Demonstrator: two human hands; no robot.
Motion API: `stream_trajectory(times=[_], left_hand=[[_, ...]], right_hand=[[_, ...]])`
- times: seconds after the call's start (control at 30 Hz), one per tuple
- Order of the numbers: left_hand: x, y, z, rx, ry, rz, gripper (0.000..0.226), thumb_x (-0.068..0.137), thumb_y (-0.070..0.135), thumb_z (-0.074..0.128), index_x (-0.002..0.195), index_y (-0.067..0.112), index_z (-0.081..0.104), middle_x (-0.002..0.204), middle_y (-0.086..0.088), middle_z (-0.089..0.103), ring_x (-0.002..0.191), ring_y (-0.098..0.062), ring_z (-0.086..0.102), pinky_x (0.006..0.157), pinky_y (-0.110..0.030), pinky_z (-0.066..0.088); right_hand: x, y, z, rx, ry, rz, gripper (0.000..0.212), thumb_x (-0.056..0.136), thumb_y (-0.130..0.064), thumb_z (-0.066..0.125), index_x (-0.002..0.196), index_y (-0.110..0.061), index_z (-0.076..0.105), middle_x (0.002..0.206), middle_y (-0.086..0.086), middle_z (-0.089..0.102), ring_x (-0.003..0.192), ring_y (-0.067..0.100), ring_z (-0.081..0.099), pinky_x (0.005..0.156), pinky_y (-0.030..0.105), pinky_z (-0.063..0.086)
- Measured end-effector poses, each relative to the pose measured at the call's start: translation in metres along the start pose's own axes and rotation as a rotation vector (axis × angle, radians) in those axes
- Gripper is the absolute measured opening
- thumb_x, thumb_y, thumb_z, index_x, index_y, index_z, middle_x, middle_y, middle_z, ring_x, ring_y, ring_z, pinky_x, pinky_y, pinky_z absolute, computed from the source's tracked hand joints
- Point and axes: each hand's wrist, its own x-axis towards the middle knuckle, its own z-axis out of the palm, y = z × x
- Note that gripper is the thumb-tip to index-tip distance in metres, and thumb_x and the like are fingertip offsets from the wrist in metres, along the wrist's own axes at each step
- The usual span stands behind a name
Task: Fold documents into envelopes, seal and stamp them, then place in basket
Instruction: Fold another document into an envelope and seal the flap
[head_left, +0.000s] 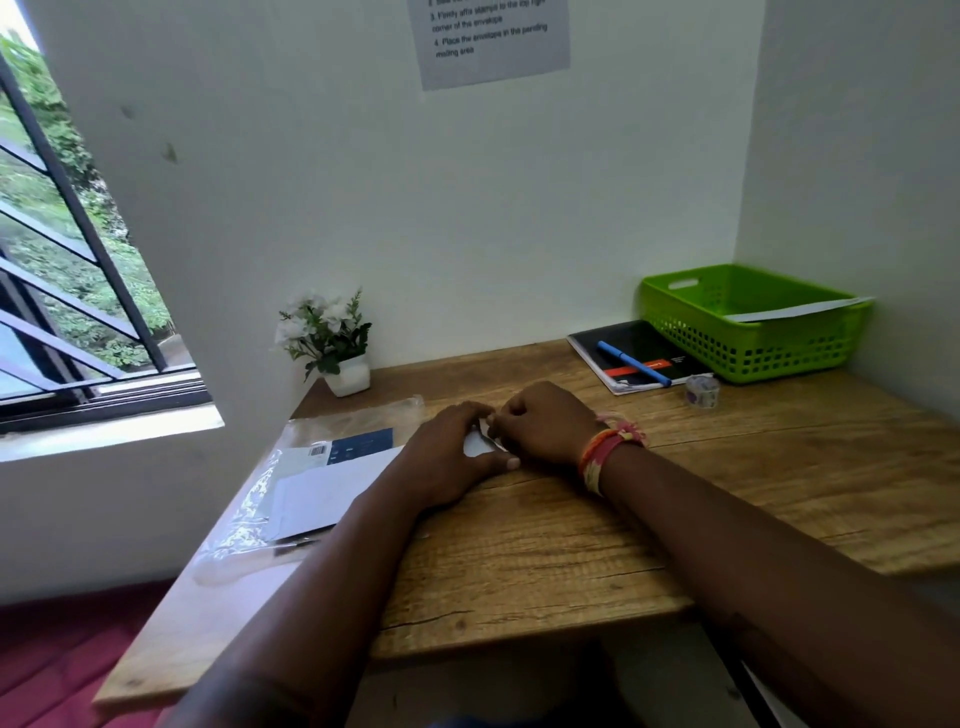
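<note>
A small office-style mailing nook in a white-walled corner. A wooden bench (545, 545) fits between the walls, with a printed instruction sheet (493, 41) taped above it that speaks of stamps and envelopes. A notebook (636, 356) with a pen (632, 362), a tape roll (702, 391), a green basket (753, 322), a potted plant (327, 338) and a barred window (67, 270) complete it.

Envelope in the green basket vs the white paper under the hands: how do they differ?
The envelope leans on the green basket rim, untouched; the white paper lies on the desk, held by left hand and right hand. The envelope shows fully; the paper is mostly hidden. Both white.
</note>
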Motion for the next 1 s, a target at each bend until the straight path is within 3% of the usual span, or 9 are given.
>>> stream_trajectory(times=[0.07,0.17,0.23,0.33,0.43,0.53,0.8,1.0], left_hand=[[-0.001,0.003,-0.002,0.029,-0.015,0.007,0.055,0.082,0.052,0.076,0.129,0.029,0.058,0.123,0.011,0.058,0.103,-0.003,0.050,0.074,-0.010,0.034],[-0.001,0.004,-0.002,0.052,-0.039,0.016,0.052,0.082,0.059,0.072,0.124,0.030,0.063,0.123,0.009,0.061,0.104,-0.007,0.053,0.082,-0.018,0.043],[0.001,0.002,-0.001,0.095,-0.055,0.019,0.057,0.079,0.072,0.065,0.122,0.035,0.063,0.130,0.008,0.061,0.115,-0.012,0.055,0.096,-0.034,0.047],[0.001,-0.001,-0.001,0.113,-0.068,-0.020,0.060,0.085,0.070,0.061,0.135,0.037,0.058,0.156,0.005,0.039,0.141,-0.018,0.038,0.113,-0.042,0.033],[0.004,-0.006,0.000,0.120,-0.026,0.001,0.043,0.099,0.045,0.056,0.139,0.029,0.058,0.154,0.003,0.044,0.140,-0.018,0.041,0.112,-0.035,0.033],[0.007,-0.009,0.000,0.098,0.008,0.009,0.030,0.104,0.022,0.049,0.129,0.026,0.066,0.140,0.001,0.058,0.127,-0.016,0.051,0.100,-0.023,0.035],[0.010,-0.014,0.001,0.046,-0.008,-0.011,0.034,0.101,0.033,0.056,0.134,0.025,0.063,0.141,0.003,0.059,0.128,-0.016,0.052,0.095,-0.024,0.035],[0.007,-0.012,0.001,0.017,0.005,-0.035,0.034,0.102,0.024,0.054,0.135,0.025,0.062,0.145,0.004,0.055,0.134,-0.016,0.048,0.102,-0.024,0.032]], right_hand=[[0.000,0.002,-0.001,-0.011,-0.012,-0.019,0.031,0.093,-0.040,0.058,0.081,-0.019,0.077,0.076,0.000,0.072,0.073,0.016,0.066,0.071,0.038,0.054],[-0.001,0.003,-0.003,-0.039,-0.062,-0.062,0.017,0.090,-0.035,0.065,0.089,-0.025,0.078,0.084,-0.008,0.072,0.078,0.008,0.065,0.072,0.031,0.054],[0.000,0.002,-0.002,-0.063,-0.090,-0.079,0.011,0.088,-0.034,0.069,0.089,-0.028,0.077,0.084,-0.014,0.070,0.080,0.004,0.063,0.068,0.024,0.049],[0.004,0.004,-0.001,-0.094,-0.094,-0.072,0.009,0.087,-0.033,0.070,0.086,-0.029,0.077,0.087,-0.013,0.070,0.085,0.007,0.063,0.073,0.027,0.050],[0.008,0.007,0.002,-0.124,-0.049,-0.046,0.010,0.086,-0.035,0.071,0.087,-0.025,0.074,0.092,-0.008,0.070,0.087,0.011,0.063,0.080,0.034,0.053],[0.010,0.005,0.002,-0.139,-0.015,0.013,0.020,0.085,-0.040,0.071,0.086,-0.020,0.070,0.087,-0.006,0.067,0.081,0.011,0.061,0.071,0.029,0.049],[0.016,-0.010,-0.005,-0.213,-0.142,0.084,0.022,0.085,-0.037,0.073,0.089,-0.016,0.072,0.094,0.002,0.071,0.090,0.018,0.065,0.081,0.034,0.053],[0.004,-0.019,-0.018,-0.277,-0.279,0.064,0.020,0.085,-0.041,0.074,0.088,-0.022,0.069,0.091,-0.004,0.067,0.084,0.011,0.059,0.073,0.029,0.045]])
